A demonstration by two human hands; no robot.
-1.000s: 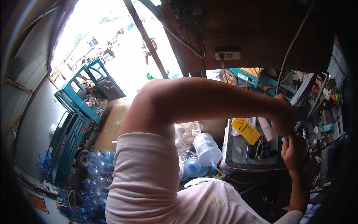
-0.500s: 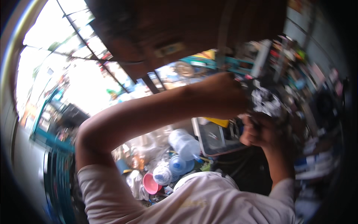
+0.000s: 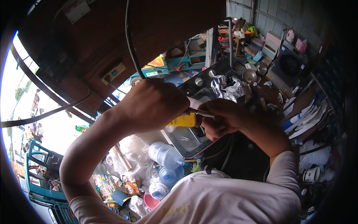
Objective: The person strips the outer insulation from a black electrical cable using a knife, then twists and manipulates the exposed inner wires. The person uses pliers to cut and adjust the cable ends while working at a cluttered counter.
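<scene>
My left hand [image 3: 158, 104] is closed in a fist, back of the hand upward. A dark cable [image 3: 131, 44] hangs from above and runs down to this fist; where it goes behind the fingers is hidden. Just to the right, my right hand [image 3: 222, 117] is closed, thumb uppermost, around a thin grey rod-like piece [image 3: 204, 113]. That piece spans the small gap between both hands, and its left end meets my left fingers. Whether it belongs to the cable I cannot tell. Below the hands stands a washing machine [image 3: 190, 89] with knobs and crumpled striped cloth [image 3: 226, 87] on it.
A brown board [image 3: 93, 44] with a socket strip [image 3: 113, 73] overhangs the upper left. Large water bottles [image 3: 166, 155] and a pink bowl [image 3: 151, 201] lie below. A dark front-loading washer [image 3: 289, 65] and stacked papers [image 3: 307, 115] stand right. Another cable [image 3: 48, 115] crosses the left.
The view has swung and become sharper. Both hands now appear further left and lower in the picture, and close together, with the grey piece showing between them.
</scene>
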